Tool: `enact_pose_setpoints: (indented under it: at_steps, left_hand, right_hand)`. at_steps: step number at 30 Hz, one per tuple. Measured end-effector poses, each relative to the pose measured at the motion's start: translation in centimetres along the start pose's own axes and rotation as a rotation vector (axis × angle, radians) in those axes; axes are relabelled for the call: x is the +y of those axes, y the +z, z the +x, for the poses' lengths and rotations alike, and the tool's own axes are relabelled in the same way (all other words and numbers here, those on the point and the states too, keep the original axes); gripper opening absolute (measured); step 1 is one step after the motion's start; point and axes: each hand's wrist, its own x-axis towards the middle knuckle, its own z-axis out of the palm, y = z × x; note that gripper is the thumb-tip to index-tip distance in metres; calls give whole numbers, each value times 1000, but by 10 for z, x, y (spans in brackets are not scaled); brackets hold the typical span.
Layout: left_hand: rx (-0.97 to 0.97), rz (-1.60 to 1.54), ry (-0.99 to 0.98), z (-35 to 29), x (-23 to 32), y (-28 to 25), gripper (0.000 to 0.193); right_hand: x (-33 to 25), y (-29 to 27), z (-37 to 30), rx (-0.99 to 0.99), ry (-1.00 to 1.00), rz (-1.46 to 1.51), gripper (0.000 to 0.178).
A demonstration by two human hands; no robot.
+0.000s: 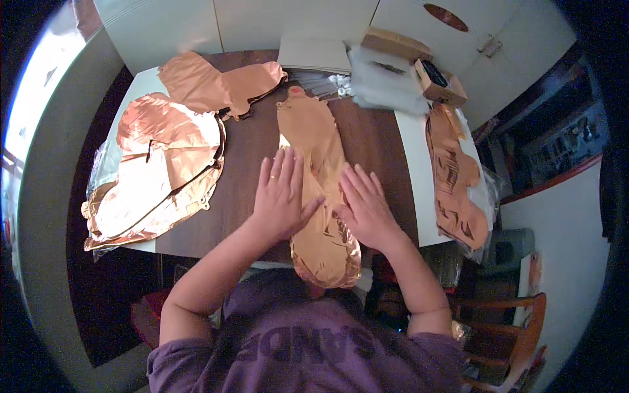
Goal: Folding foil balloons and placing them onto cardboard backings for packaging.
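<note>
A long, flat rose-gold foil balloon (308, 124) lies lengthwise in front of me, its rounded near end reaching past the table's front edge. My left hand (283, 196) rests flat along the balloon's left side, fingers stretched out and pointing away from me, the thumb over the foil. On the opposite side my right hand (367, 206) lies with its fingers extended, touching the right edge of the foil. Neither hand grips anything. Creases run through the foil between my hands.
More flat foil balloons lie around: a stack (167, 160) at the left, another balloon (216, 85) at the far left, and one (452, 177) on the right. Clear plastic bags (386, 82) and a small cardboard box (439, 85) sit at the back right. A wooden chair (524, 327) stands at the lower right.
</note>
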Motion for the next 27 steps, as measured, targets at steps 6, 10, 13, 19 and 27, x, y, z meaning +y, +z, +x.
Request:
enact_pose_setpoints:
  at_steps: [6,10,13,19,27]
  left_hand:
    - [-73,18,-4,-16,3,16,88]
    - [-78,11,1,-17,4,19,90]
    - [-80,18,1,-18,7,20,89]
    - [-116,9,18,-18,13,14,92]
    - [-94,22,36,-17,11,14,95]
  right_hand:
    - [3,18,4,-178,22,-99,80]
    - [0,17,1,-170,18,-78,80]
    - [-3,14,0,-198,33,-74,81]
    - [-2,7,-6,-183,22,-118,82]
    - [8,3,-5,-221,57,-64,79]
